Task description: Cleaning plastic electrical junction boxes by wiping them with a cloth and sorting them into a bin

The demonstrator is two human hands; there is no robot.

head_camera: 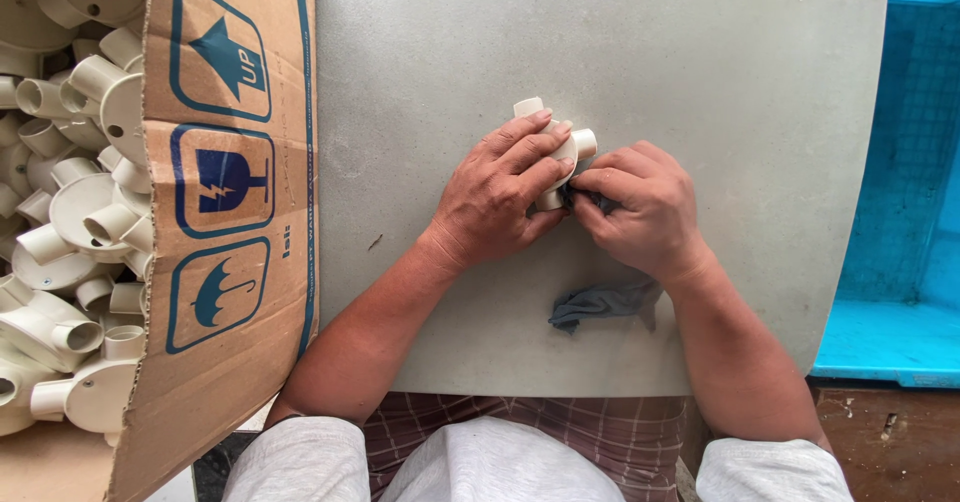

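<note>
Cream plastic fitting (560,152) sits on the grey table (700,62), between both hands at centre. Left hand (500,197) clamps over it from the left; right hand (640,212) pinches a grey rag (600,302) against its near right side. Carton (225,212) of like fittings lies well left.

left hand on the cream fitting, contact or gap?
Touching. The head view shows the left hand wrapped over the cream pipe fitting, fingers lying across its round body with no gap, while the right hand presses a grey cloth against it.
</note>
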